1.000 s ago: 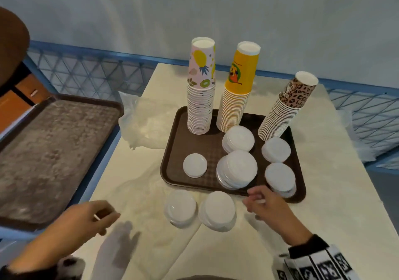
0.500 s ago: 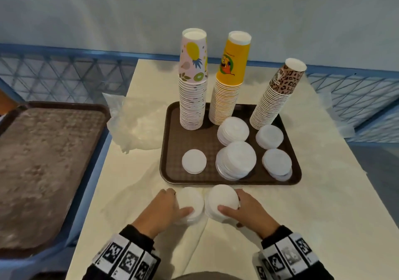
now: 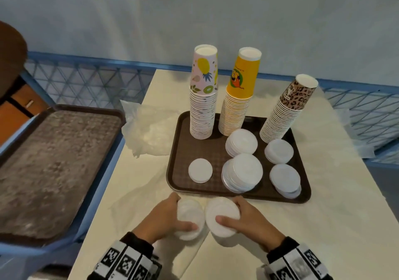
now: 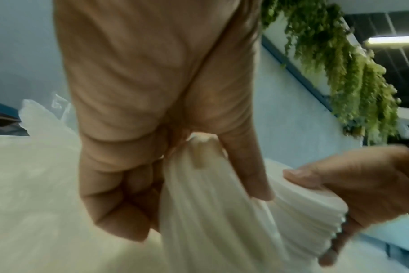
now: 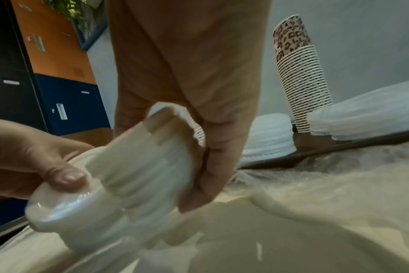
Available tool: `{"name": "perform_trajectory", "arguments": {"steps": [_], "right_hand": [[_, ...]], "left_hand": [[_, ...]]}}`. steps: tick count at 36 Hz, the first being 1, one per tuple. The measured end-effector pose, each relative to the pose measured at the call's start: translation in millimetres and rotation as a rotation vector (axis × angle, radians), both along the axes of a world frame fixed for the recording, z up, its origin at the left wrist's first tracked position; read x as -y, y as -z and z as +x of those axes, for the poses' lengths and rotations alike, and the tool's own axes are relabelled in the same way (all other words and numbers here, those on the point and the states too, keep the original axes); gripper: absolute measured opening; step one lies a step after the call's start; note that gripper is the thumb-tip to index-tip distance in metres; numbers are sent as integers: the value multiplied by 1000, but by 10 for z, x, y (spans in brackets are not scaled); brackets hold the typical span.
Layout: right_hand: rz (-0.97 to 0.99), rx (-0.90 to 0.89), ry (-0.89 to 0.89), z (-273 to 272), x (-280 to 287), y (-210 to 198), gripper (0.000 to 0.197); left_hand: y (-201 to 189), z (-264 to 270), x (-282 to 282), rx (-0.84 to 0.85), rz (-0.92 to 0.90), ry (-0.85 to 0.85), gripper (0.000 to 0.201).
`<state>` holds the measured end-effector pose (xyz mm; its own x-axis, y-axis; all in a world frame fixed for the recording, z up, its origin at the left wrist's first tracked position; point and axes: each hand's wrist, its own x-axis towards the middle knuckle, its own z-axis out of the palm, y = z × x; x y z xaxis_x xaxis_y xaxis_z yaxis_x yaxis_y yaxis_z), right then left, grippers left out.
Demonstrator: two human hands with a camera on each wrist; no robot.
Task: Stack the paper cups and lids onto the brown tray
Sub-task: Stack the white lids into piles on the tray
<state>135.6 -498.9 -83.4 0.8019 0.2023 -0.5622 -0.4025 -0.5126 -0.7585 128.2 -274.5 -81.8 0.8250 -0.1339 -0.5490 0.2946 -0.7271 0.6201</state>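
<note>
Two stacks of white lids lie on the table just in front of the brown tray [image 3: 173, 172]. My left hand [image 3: 183, 211] grips the left lid stack [image 3: 191, 215], thumb on the near side. My right hand [image 3: 227, 209] grips the right lid stack [image 3: 222, 225] the same way. The two stacks touch. In the left wrist view my left hand [image 4: 190, 208] wraps the tilted lids [image 4: 210, 221]. In the right wrist view my right hand [image 5: 163, 166] holds its lids [image 5: 140, 171]. Pineapple cups [image 3: 203, 111], yellow cups [image 3: 236, 111] and leopard cups [image 3: 280, 120] stand on the tray behind several lid stacks [image 3: 244, 172].
A crumpled clear plastic bag [image 3: 149, 133] lies left of the tray. A second, worn brown tray [image 3: 54, 167] sits on a blue rack at far left. Blue mesh railing [image 3: 86, 81] runs behind the table. Bare table [image 3: 334, 225] lies right of my hands.
Both hands came in from the sides and closed on the two lid stacks before the tray. In the last half second the stacks were pushed together and tilted.
</note>
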Motion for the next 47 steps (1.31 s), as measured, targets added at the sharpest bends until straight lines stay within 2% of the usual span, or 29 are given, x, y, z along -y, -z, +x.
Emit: {"name": "perform_trajectory", "arguments": {"steps": [5,7,10,12,15,17,21,23,25,26,29,30,33,39,42,45,47], "right_hand": [[120,33,117,4,237,-168,44],[152,27,167,-11,350,-217,47],[157,25,213,-55,506,-252,57],[143,20,223,-91,586,-269,56],[99,-11,220,-146,669,-298,50],[63,-12,208,-176,720,-321,46],[17,-4,211,-218,786,-341,43],[7,-11,216,-222,793,-341,44],[-1,-21,207,-218,781,-345,44],[-7,-19,196,-215,767,-349,44],[-28,1,152,-200,719,-341,43],[-38,7,133,-194,702,-335,44],[-61,19,90,-171,654,-324,46],[-39,29,16,-77,519,-382,46],[79,14,42,17,400,-513,43],[234,23,105,204,227,-647,56],[320,18,167,400,67,-730,54]], "left_hand": [[-330,281,-22,134,-182,-159,52],[-419,482,20,204,-222,-231,49],[-429,811,129,208,-250,-309,51],[-317,988,168,164,-245,-320,57],[133,1198,141,116,-238,-296,89],[292,1251,168,86,-222,-260,92],[77,1180,308,16,-183,-187,81],[144,1191,285,-31,-129,-139,93],[251,1243,264,-65,-59,-110,97],[154,1223,293,-84,-10,-86,96],[5,1183,342,-129,105,-17,68],[-2,1185,351,-134,101,-12,64],[29,1167,348,-138,52,10,63],[93,1201,368,-133,197,102,59],[140,1250,332,-107,243,102,60],[178,1262,281,-97,291,109,66],[200,1221,249,-67,366,125,73]]}}
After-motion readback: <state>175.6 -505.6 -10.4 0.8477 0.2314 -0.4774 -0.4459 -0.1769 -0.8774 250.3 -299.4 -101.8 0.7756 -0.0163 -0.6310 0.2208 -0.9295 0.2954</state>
